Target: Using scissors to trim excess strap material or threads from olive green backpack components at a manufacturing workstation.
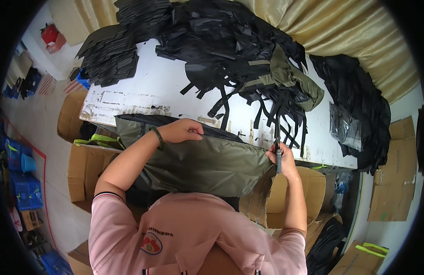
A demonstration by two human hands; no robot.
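Pink sleeves [129, 215] of the person's shirt fill the lower edge, with both forearms rising from them toward the white worktable [152, 87].

Left hand [182, 130]: fingers curled down over the upper edge of an olive-green fabric bag [207, 165], gripping that edge. A dark band [158, 137] sits on the wrist just behind the hand.

Right hand [281, 158]: closed around a slim grey-handled tool [279, 160], held upright; the tip points up toward the black straps above the hand. The same hand touches the right corner of the olive-green fabric bag. Whether the fingers also pinch the fabric cannot be told.

Olive-green fabric bag: stretched between the two hands, lying across the near edge of the worktable and hanging down over it toward the person's chest.

Beyond the right hand: a tangle of black webbing straps [276, 114] and a second olive-green bag [290, 78] on the tabletop. Beyond the left hand: a stack of black cut fabric pieces [111, 55]. To the right of the right hand: a clear plastic packet [345, 126]. Below both hands, under the table: open cardboard boxes [83, 169].
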